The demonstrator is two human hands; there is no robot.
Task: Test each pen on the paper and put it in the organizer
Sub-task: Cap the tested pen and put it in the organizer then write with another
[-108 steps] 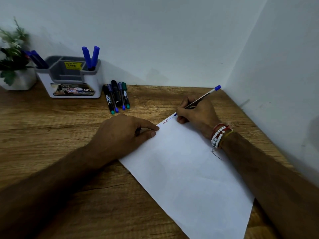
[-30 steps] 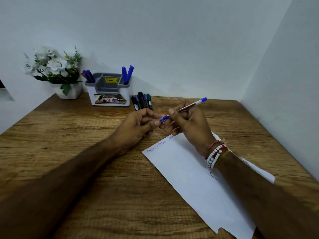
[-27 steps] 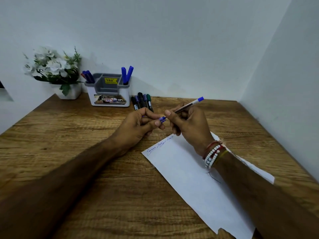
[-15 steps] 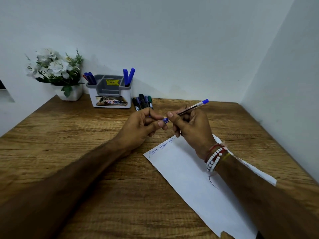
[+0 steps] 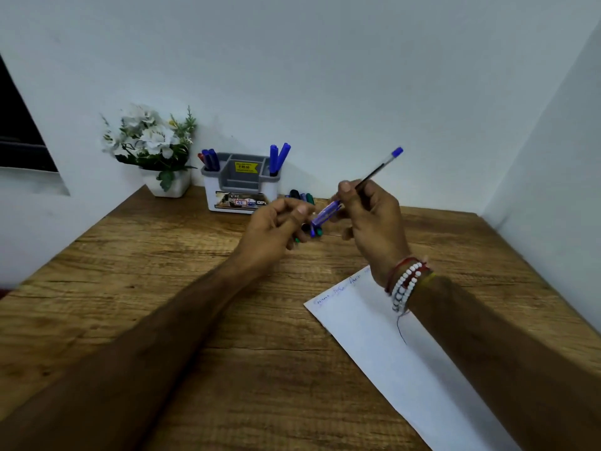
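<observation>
Pen [image 5: 374, 175] held mid-air over the desk [image 5: 162, 288], right hand [image 5: 370, 219] gripping the barrel, blue end up. Left hand [image 5: 276, 229] pinches the blue cap [image 5: 325, 213] at the tip end (blurred). Paper [image 5: 390, 353] below right, organizer [image 5: 240, 183] at wall.

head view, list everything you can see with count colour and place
ballpoint pen: one, blue end, held in the air over the desk
cap: one, blue, at the pen's tip
paper: one white sheet, front right of desk, scribbles along top edge
organizer: one, grey and white, back of desk
pens in organizer: two blue at right, a few blue and red at left
markers: several, dark, lying right of organizer, partly hidden
flower pot: one, white, back left
desk: wooden, brown
left hand: on the cap
right hand: holds the pen, beaded bracelets at wrist
</observation>
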